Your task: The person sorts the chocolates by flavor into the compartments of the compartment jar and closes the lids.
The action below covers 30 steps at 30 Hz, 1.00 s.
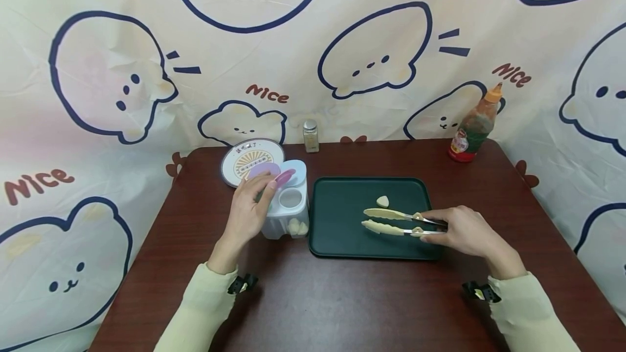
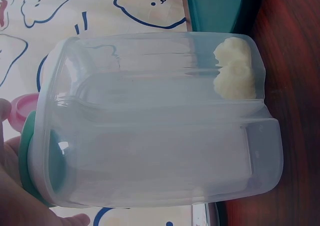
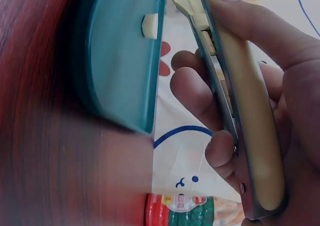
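My left hand [image 1: 248,208] pinches a small pink lid [image 1: 285,178], raised over a clear container [image 1: 283,221] with several compartments. One round opening [image 1: 290,198] is uncovered. Pale, garlic-like pieces [image 2: 234,68] lie at the bottom of one compartment in the left wrist view. A green lid [image 2: 27,161] sits on the container near the left fingers. My right hand [image 1: 467,232] grips metal tongs [image 1: 406,222] with cream tips spread apart over the dark green tray [image 1: 332,243]. Nothing is between the tips. One pale piece [image 1: 383,201] lies on the tray beyond them.
A round patterned plate [image 1: 237,154] is behind the container. A small shaker jar [image 1: 310,136] stands at the table's back edge. At back right is a sauce bottle [image 1: 473,126] with an orange cap. A printed cloth hangs behind the brown table [image 1: 303,308].
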Tool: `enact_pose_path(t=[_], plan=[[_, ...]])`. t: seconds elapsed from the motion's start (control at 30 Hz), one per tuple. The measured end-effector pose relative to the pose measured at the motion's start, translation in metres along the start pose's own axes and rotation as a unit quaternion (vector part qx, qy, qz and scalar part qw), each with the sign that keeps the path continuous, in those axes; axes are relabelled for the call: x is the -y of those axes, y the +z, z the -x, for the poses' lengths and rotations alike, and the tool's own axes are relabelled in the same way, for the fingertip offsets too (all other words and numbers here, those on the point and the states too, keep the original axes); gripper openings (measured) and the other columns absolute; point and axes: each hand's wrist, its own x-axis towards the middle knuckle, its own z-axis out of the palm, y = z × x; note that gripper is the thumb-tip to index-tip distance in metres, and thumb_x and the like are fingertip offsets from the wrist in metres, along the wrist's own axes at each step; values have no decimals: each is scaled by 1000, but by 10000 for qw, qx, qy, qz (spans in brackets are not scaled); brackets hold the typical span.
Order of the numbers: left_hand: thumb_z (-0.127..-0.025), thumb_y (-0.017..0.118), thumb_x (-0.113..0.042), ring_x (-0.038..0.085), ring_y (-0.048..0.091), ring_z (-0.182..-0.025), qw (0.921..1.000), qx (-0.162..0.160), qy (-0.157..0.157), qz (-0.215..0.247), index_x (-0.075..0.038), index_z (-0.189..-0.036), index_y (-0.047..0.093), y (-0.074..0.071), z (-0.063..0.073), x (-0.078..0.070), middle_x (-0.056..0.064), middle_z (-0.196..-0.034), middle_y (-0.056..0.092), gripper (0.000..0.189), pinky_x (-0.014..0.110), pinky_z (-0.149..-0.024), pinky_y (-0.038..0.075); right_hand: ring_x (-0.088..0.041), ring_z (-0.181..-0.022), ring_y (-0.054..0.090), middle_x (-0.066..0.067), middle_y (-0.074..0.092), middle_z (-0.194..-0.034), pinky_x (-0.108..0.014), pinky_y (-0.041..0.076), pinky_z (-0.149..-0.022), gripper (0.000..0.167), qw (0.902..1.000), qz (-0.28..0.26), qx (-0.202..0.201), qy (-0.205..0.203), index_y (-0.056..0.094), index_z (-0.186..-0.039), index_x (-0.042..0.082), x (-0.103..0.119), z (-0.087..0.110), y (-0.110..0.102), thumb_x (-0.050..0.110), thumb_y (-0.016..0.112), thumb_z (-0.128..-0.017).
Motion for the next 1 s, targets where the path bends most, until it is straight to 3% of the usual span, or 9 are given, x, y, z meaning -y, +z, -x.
enact_pose_path(t=[0.5, 0.8, 1.0], plan=[[-101, 52, -32, 29, 53, -137, 10000, -6, -2, -10, -8, -119, 72, 0, 0, 0, 12, -130, 69, 36, 61, -123, 14, -15, -84, 66, -7, 76, -105, -32, 52, -63, 53, 9994, 242, 233, 114, 73, -120, 14, -6, 1, 2, 47, 80, -80], [-101, 52, -32, 29, 53, -137, 10000, -15, 1, -13, -8, -119, 72, -1, 0, 0, 12, -130, 69, 37, 60, -123, 14, -13, -82, 65, -5, 77, -103, -29, 50, -61, 49, 9997, 104, 216, 91, 73, -120, 15, -5, 2, 1, 45, 79, -82], [-101, 51, -32, 29, 53, -137, 10000, -3, 0, -33, -8, -118, 72, 0, 0, -1, 12, -130, 69, 37, 61, -123, 14, -6, -73, 58, 3, 76, -93, -24, 45, -55, 52, 10000, -69, 37, 30, 73, -122, 17, -1, 3, -1, 50, 77, -82]])
